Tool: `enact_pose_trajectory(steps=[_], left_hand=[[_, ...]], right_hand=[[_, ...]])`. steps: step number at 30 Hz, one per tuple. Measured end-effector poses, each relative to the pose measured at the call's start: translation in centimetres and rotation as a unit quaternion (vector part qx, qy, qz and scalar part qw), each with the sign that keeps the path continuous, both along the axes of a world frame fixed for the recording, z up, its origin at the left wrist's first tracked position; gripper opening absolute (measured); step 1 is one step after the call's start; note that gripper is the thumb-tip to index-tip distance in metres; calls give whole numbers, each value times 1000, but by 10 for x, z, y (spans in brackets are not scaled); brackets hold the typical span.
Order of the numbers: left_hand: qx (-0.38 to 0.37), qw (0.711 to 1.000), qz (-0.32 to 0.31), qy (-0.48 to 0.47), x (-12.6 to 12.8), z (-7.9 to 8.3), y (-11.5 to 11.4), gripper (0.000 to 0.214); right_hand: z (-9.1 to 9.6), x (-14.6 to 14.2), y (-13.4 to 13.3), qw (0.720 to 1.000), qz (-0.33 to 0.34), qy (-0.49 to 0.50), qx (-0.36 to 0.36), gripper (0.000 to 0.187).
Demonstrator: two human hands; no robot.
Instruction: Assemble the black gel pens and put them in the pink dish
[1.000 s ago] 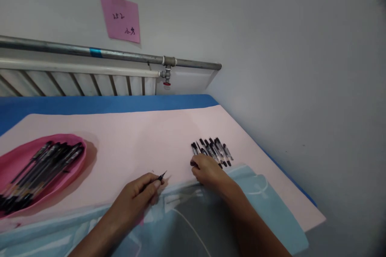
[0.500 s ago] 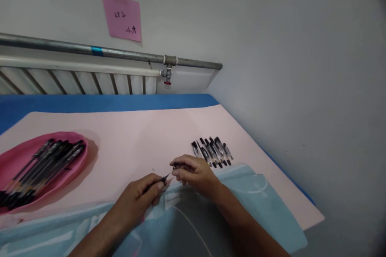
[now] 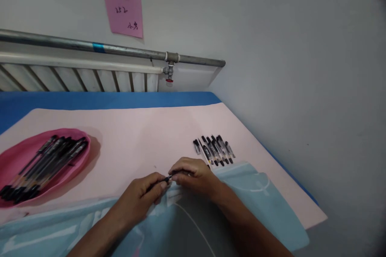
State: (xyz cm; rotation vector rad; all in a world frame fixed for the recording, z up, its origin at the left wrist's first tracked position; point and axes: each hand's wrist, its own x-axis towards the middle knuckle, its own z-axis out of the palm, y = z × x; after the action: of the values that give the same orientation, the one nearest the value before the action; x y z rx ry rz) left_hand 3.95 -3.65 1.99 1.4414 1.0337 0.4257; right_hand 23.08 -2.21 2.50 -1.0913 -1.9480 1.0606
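Note:
My left hand (image 3: 144,192) is closed round a dark pen (image 3: 166,179), whose tip end points right. Pinched fingers of my right hand (image 3: 193,174) meet that end, on a small dark pen part that is mostly hidden by them. Both hands are low over the front of the table, nearly touching. Just beyond my right hand, several black-and-clear pen pieces (image 3: 214,150) lie side by side in a slanted group. To the left of my hands, a pink oval dish (image 3: 87,154) holds several pens (image 3: 45,168) with black ends.
A pale pink sheet (image 3: 135,140) covers the blue tabletop (image 3: 120,100). Light blue cloth (image 3: 250,192) lies along the front edge, under my forearms. Behind the table are a radiator (image 3: 90,78), a metal pipe (image 3: 129,51) and a valve (image 3: 170,74). A wall rises on the right.
My right hand has come against the pen's tip end, closing the small gap to my left hand. The bare thin tip that showed between them is now covered.

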Motion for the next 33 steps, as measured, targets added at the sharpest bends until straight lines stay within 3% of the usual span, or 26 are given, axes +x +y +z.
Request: enact_pose_trajectory(steps=[7, 15, 20, 24, 26, 33], left_hand=[[41, 999, -16, 20, -1, 3, 0, 27], [91, 994, -40, 51, -2, -1, -1, 27], [85, 994, -44, 48, -3, -7, 1, 27], [83, 994, -50, 48, -4, -9, 1, 27], [89, 993, -55, 48, -4, -8, 1, 27], [88, 993, -57, 52, -2, -7, 1, 27]], right_hand=[[-6, 0, 0, 999, 25, -17, -27, 12], [-10, -1, 1, 993, 56, -99, 45, 17], [-10, 1, -1, 997, 54, -58, -16, 26], [-10, 3, 0, 995, 70, -75, 20, 16], [-10, 4, 1, 991, 86, -93, 36, 20], [-7, 4, -1, 991, 91, -101, -10, 22]])
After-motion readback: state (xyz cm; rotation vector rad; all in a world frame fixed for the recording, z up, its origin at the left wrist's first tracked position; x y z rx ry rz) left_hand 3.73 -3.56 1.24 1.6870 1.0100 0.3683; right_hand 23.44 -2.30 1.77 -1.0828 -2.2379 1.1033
